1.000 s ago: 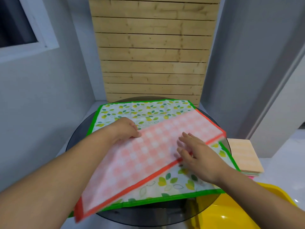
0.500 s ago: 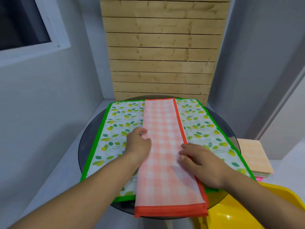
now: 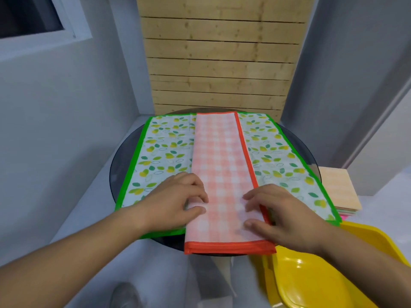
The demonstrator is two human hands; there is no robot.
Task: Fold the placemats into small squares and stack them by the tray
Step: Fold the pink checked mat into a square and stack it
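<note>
A pink checked placemat (image 3: 220,165), folded into a long strip, was laid down the middle of a leafy placemat (image 3: 164,156) on the round dark desk (image 3: 123,161). Its left edge was pinched by the left hand (image 3: 175,203) near the front end, and its right side was pressed down by the bent fingertips of the right hand (image 3: 284,216). A pile of folded placemats (image 3: 338,192) was seen near the yellow tray (image 3: 311,276).

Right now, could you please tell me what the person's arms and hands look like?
The left hand and right hand are bare: no gloves, rings or watch visible. The left forearm and right forearm are uncovered, with no sleeves in view.
</note>
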